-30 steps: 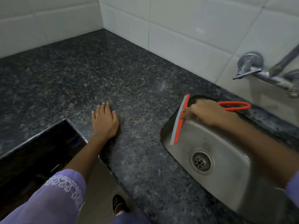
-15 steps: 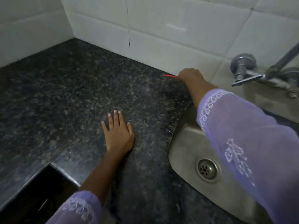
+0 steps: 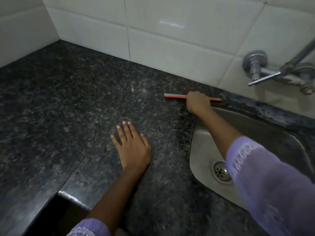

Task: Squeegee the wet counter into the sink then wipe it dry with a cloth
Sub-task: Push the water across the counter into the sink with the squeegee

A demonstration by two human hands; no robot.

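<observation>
We see the dark counter point(image 3: 71, 103) filling the frame's left, the sink point(image 3: 202, 150) at lower right. Our left hand point(image 3: 132, 147) lies flat, fingers straight. Our right hand point(image 3: 197, 103) is clamped on the squeegee point(image 3: 175, 96), whose blade runs left-right along the wall.

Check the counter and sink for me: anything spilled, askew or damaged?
Nothing stands out. The right hand grips the squeegee on the counter by the wall, the left hand rests flat, and the sink looks intact.
</observation>
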